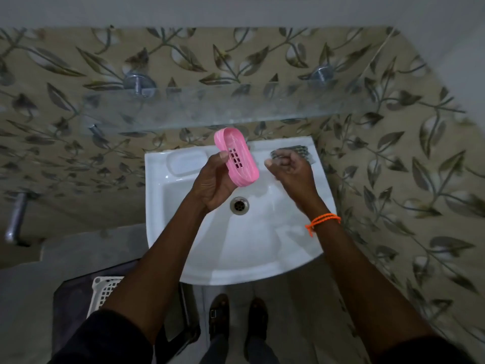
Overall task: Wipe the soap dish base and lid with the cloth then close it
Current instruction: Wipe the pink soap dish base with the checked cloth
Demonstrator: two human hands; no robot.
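Observation:
My left hand (214, 181) holds a pink oval soap dish base (236, 156) with drain slots, tilted above the white sink (183, 245). My right hand (290, 168) is over the sink's back right corner, its fingers curled on a grey patterned cloth (299, 151) that lies on the rim there. A pale translucent lid-like piece (186, 160) rests in the sink's back left soap recess.
A glass shelf (223, 109) juts from the leaf-patterned tiled wall just above the dish. The drain (239, 205) sits mid-basin. A white lattice basket (105, 290) stands on the floor at lower left. My feet (236, 319) are below the sink.

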